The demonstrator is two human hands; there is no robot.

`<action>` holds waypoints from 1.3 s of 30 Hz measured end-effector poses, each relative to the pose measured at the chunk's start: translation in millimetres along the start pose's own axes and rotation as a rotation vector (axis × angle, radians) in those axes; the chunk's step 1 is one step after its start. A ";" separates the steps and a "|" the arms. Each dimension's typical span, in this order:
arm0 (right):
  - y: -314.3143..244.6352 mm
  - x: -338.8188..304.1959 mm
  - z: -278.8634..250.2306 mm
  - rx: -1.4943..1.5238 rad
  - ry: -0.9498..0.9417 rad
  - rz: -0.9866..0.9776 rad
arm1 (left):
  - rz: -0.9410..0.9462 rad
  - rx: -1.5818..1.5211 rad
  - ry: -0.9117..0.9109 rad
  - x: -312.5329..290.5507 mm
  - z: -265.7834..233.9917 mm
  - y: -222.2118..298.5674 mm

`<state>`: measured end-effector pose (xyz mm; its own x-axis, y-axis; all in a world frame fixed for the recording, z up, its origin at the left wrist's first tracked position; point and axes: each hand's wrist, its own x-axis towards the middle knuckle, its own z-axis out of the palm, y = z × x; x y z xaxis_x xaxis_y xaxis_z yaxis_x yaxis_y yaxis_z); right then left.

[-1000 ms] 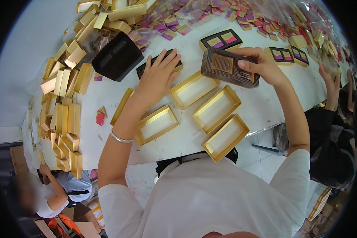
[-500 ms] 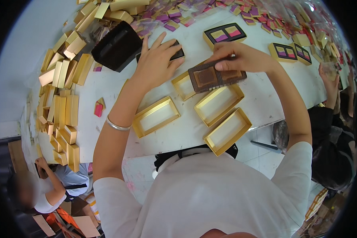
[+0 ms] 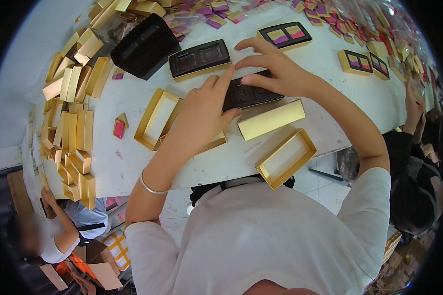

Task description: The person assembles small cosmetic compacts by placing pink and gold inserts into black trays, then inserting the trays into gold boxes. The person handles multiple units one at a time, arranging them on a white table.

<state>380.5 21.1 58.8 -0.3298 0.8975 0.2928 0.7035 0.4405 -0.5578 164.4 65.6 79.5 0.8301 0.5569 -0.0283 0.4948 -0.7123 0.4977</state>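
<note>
A dark brown plastic tray with two recesses lies between my hands, at the place of a gold box hidden beneath it. My left hand rests at its left end, fingers stretched out. Over its right end my right hand is spread, thumb on the tray. Just beyond, a gold box is fitted with a similar dark tray. Nearer me, one gold box lies tipped on its side and another stands open at the table's edge.
A dark stack of trays stands far left. Gold boxes pile up along the left. Filled boxes sit at the back, with small coloured packets behind. An open gold box is left of my left arm. Other people work on both sides.
The brown tray my right hand held up has come down onto the middle, and that hand has spread. My left hand moved right and nearer, off the far tray. One open box tipped over.
</note>
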 end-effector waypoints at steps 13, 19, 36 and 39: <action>10.0 -42.4 -27.0 -0.788 -0.255 -0.558 | 0.118 -0.220 -0.046 8.8 -4.5 -17.2; -14.2 -33.2 -37.5 -0.557 -0.308 -0.371 | 0.054 -0.179 -0.001 3.4 0.4 -17.4; -7.1 -27.0 -21.3 -0.295 -0.305 0.050 | -0.032 -0.240 0.027 9.6 2.6 -20.3; -14.7 -34.1 -15.3 -0.503 -0.305 -0.091 | -0.008 -0.181 0.049 8.2 5.5 -21.2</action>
<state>391.1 -16.3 68.8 -0.5165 0.8552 0.0439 0.8512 0.5183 -0.0826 162.1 83.0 64.0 0.8110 0.5850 0.0072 0.4430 -0.6220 0.6457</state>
